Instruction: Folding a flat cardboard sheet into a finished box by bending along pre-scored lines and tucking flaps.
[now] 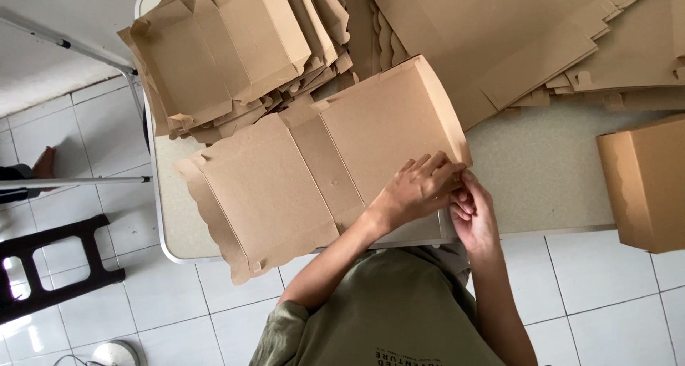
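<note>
Hands: two were on show, left hand and right hand | half-folded box: one lay open | finished box: one stood at the table's right | flat cardboard stacks: two, a left stack and a right stack, sheets too overlapped to count | table: one | black stool: one

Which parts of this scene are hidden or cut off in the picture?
Head view:
- Corner of the flat cardboard box blank near the person: covered by the left hand and right hand.
- Right hand's fingertips: hidden behind the left hand.
- Folded box: cut off by the right edge.
- Stack of blanks: cut off by the top edge.
- Black stool: cut off by the left edge.
</note>
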